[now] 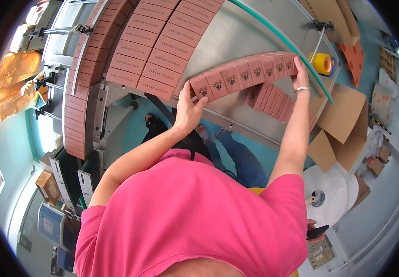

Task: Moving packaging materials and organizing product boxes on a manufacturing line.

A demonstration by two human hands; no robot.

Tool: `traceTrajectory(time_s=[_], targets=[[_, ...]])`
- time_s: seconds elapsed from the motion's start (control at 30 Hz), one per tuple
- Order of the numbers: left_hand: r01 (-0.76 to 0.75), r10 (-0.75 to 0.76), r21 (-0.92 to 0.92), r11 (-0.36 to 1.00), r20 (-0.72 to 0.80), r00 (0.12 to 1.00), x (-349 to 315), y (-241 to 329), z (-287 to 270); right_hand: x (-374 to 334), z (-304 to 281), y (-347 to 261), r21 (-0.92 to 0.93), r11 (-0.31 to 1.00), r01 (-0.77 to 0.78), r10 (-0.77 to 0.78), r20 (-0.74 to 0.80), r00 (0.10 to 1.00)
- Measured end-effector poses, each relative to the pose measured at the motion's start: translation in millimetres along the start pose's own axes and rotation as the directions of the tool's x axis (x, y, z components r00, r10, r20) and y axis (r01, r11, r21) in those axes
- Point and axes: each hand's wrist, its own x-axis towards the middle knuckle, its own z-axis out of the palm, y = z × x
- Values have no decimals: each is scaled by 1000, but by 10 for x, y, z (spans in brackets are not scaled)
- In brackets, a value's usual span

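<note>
A row of small pink boxes spans the gap between my two hands, pressed together end to end. At the row's left end, my left hand grips the outermost box with thumb and fingers. My right hand closes on the opposite end, beside the green rail. The row bows slightly and seems held above the metal table. Below it, a shorter group of pink boxes lies near the table's front edge. To the left stand two long columns of pink boxes, packed tightly.
A curved conveyor carries more pink boxes on the left. The green rail crosses the table's right side, with a yellow tape roll beyond it. An open cardboard box stands at right. Another person's hand holds a dark phone.
</note>
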Motion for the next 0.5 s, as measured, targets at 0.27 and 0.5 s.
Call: traceTrajectory(time_s=[0.27, 0.5], targets=[[255, -247, -245, 935, 64, 967, -47, -28, -97, -80, 106, -52, -125, 992, 11, -5, 50, 999], [444, -426, -200, 873, 130, 896, 116, 0, -131, -68, 167, -45, -64, 998, 15, -10, 73, 997]])
